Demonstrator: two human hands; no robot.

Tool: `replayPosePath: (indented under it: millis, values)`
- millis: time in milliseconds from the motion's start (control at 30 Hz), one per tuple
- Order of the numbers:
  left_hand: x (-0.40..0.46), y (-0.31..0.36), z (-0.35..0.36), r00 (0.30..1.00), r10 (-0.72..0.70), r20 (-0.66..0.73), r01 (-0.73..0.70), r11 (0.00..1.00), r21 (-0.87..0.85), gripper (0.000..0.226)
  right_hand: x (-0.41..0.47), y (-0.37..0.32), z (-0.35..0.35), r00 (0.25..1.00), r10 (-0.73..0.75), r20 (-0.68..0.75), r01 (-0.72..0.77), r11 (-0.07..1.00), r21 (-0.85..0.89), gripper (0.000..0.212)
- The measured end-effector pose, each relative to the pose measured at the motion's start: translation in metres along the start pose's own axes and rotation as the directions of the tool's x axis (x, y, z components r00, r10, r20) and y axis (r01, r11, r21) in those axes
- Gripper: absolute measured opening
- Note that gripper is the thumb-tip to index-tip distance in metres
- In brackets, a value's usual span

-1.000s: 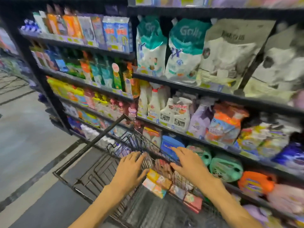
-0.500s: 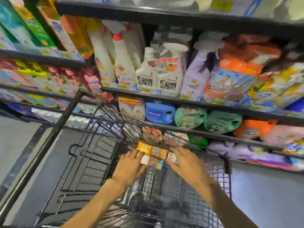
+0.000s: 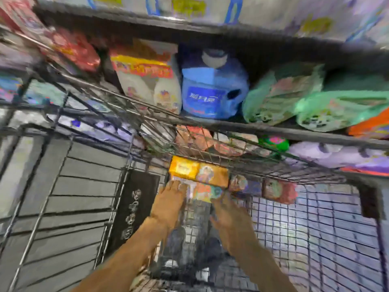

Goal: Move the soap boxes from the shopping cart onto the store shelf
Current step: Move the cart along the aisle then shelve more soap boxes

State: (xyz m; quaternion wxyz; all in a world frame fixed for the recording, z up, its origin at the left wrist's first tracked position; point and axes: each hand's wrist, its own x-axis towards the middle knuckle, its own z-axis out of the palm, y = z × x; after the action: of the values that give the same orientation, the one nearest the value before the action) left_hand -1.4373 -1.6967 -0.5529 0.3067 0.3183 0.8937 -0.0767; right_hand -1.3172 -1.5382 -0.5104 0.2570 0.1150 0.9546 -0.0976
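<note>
Several soap boxes lie stacked against the far wall of the wire shopping cart. An orange-yellow soap box sits on top, with a multicoloured soap box under it. A pinkish box and a red box lie to their right. My left hand reaches in with straight fingers, its tips touching the box just below the orange one. My right hand is blurred, its fingers stretched toward the multicoloured box. The black store shelf stands right behind the cart.
The shelf holds a blue detergent jug, white bottles, green pouches and purple packs lower down. The cart's wire walls close in on both sides of my arms. Grey floor shows through the cart's left side.
My view has dropped and moved in close to the cart and the lower shelves. Both hands have stayed at the stacked soap boxes, reaching deeper into the cart.
</note>
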Motion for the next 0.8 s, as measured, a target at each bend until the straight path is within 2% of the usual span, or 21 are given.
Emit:
replayPosePath:
  millis: [133, 267, 367, 500, 600, 800]
  values:
    - [0.022, -0.005, 0.029, 0.998, -0.013, -0.054, 0.013, 1.0, 0.005, 0.061, 0.009, -0.005, 0.022, 0.998, -0.03, -0.062, 0.038, 0.989, 0.144, 0.043]
    - [0.029, -0.007, 0.038, 0.997, 0.003, -0.08, -0.004, 1.0, -0.023, 0.086, 0.009, -0.005, 0.038, 0.997, -0.003, -0.074, 0.014, 0.989, 0.148, 0.038]
    - [0.033, -0.007, 0.036, 0.991, -0.018, -0.133, 0.009, 0.998, -0.066, 0.083, 0.011, 0.0, 0.051, 0.998, 0.015, -0.063, -0.005, 0.988, 0.156, 0.031]
    - [0.041, -0.007, 0.039, 0.992, -0.008, -0.128, 0.001, 0.999, -0.052, 0.081, 0.015, 0.003, 0.057, 1.0, 0.01, -0.022, -0.006, 0.987, 0.162, 0.039]
    - [0.042, -0.01, 0.038, 0.987, -0.023, -0.157, 0.013, 0.998, -0.065, 0.072, 0.024, 0.001, 0.059, 0.998, 0.034, -0.058, -0.026, 0.991, 0.134, 0.041]
    - [0.033, -0.008, 0.045, 0.985, -0.021, -0.174, 0.008, 0.997, -0.072, 0.065, 0.049, -0.011, 0.061, 0.992, 0.067, -0.106, -0.054, 0.991, 0.122, 0.065]
